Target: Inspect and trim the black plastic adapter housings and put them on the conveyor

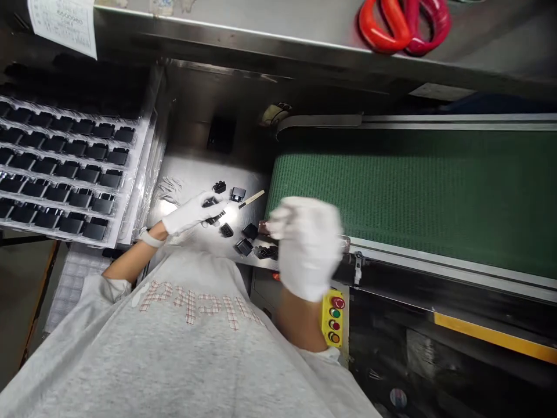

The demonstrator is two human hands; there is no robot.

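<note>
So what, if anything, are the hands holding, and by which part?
The left hand has fingers at a black piece, hold unclear. The right hand is curled but blurred; cannot tell.

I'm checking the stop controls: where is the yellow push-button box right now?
In the head view, the yellow push-button box is low and right of centre, just below the white-gloved right hand and below the green conveyor belt.
</note>
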